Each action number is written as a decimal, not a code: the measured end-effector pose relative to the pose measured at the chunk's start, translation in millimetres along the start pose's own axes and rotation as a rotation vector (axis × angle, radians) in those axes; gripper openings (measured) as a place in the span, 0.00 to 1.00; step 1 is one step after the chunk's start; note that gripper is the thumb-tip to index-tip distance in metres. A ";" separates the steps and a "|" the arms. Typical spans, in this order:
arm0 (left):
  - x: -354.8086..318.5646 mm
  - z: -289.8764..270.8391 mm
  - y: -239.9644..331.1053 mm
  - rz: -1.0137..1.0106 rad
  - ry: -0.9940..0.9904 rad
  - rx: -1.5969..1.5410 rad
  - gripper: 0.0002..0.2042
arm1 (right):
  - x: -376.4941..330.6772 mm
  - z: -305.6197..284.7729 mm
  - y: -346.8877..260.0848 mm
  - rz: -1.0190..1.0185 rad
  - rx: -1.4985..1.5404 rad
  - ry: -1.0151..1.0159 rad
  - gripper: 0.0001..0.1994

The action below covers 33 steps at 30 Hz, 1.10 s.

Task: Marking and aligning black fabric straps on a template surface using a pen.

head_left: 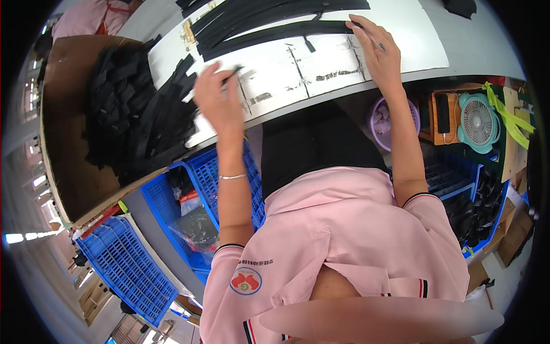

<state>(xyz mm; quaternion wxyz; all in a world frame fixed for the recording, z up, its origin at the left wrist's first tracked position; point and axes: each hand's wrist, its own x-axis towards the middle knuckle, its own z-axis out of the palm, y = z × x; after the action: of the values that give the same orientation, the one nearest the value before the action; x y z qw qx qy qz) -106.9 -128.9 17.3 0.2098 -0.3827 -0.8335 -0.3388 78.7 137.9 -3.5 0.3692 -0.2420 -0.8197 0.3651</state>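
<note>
A long black strap [286,34] lies across the white board [338,57], which carries dark drawn lines and smudges. My right hand [378,51] pinches the strap's right end between thumb and fingertips. Something slim and silvery shows between its fingers, too small to name. Nearer the left side, my left hand [219,100] hovers above the board's edge, slightly blurred. Its thumb and forefinger close on a small dark thing I cannot make out. More black straps [269,17] lie side by side behind the strap at my right hand. A short dark tab [310,45] sticks out below it.
A cardboard box [63,114] at the left holds a heap of black strips [123,100]. Blue crates [126,269] stand below the table on the left. Under its right side are a purple basket [416,120], a phone [442,113] and a teal fan [479,123].
</note>
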 end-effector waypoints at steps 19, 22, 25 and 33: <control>-41.7 53.4 114.5 0.104 -0.281 -0.415 0.16 | -59.4 9.0 -34.7 -0.447 -0.363 -0.005 0.19; -42.9 34.1 96.2 0.130 -0.254 -0.205 0.18 | -60.1 -2.3 -32.6 -0.517 -0.524 -0.038 0.19; -42.6 15.7 71.4 0.077 -0.231 -0.129 0.18 | -61.9 -11.0 -23.3 -0.509 -0.692 0.003 0.19; -55.7 -5.6 37.6 -0.065 -0.145 0.077 0.19 | -68.3 -26.0 -10.3 -0.391 -1.014 0.088 0.19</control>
<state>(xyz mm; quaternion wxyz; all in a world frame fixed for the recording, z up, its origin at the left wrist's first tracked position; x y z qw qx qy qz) -42.6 -142.6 2.3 0.1522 -0.3704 -0.8709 -0.2848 139.4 96.9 -12.8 0.3010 -0.2479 -0.9065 -0.1617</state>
